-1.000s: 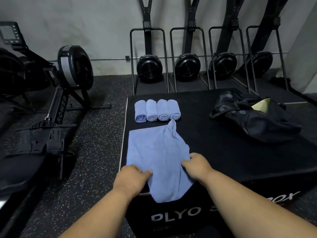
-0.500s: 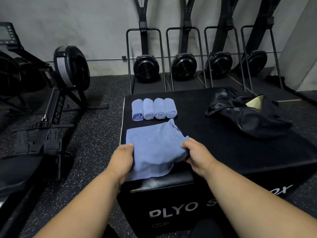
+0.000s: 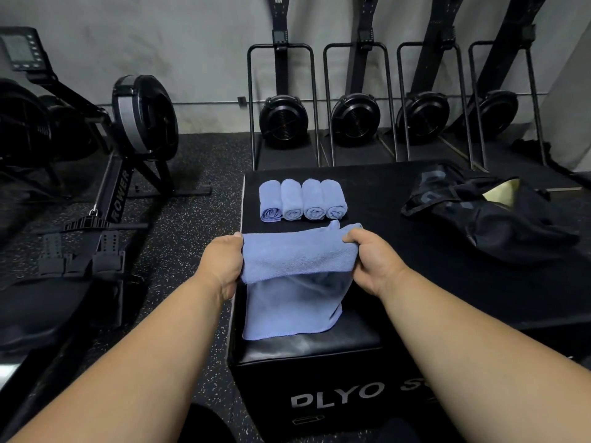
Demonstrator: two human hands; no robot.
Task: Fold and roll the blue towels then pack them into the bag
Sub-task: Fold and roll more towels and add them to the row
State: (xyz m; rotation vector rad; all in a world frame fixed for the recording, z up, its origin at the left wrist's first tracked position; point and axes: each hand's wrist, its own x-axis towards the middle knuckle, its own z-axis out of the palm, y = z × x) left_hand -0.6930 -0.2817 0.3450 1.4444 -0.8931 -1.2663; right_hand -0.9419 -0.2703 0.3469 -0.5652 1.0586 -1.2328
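A blue towel (image 3: pixel 297 276) is held up over the near left part of the black plyo box (image 3: pixel 415 282). Its upper part is doubled over and its lower part hangs down to the box top. My left hand (image 3: pixel 224 263) grips the towel's left edge and my right hand (image 3: pixel 372 260) grips its right edge. Beyond the towel, several rolled blue towels (image 3: pixel 302 201) lie side by side in a row. A black bag (image 3: pixel 499 215) lies open at the box's far right, showing a yellowish lining.
A rowing machine (image 3: pixel 121 161) stands on the speckled floor to the left of the box. Several upright black machines (image 3: pixel 355 119) are parked along the grey wall behind it. Bare box top lies between the towels and the bag.
Both hands have lifted the towel's edges off the box and carried them away from me, so the flat towel now hangs folded between them.
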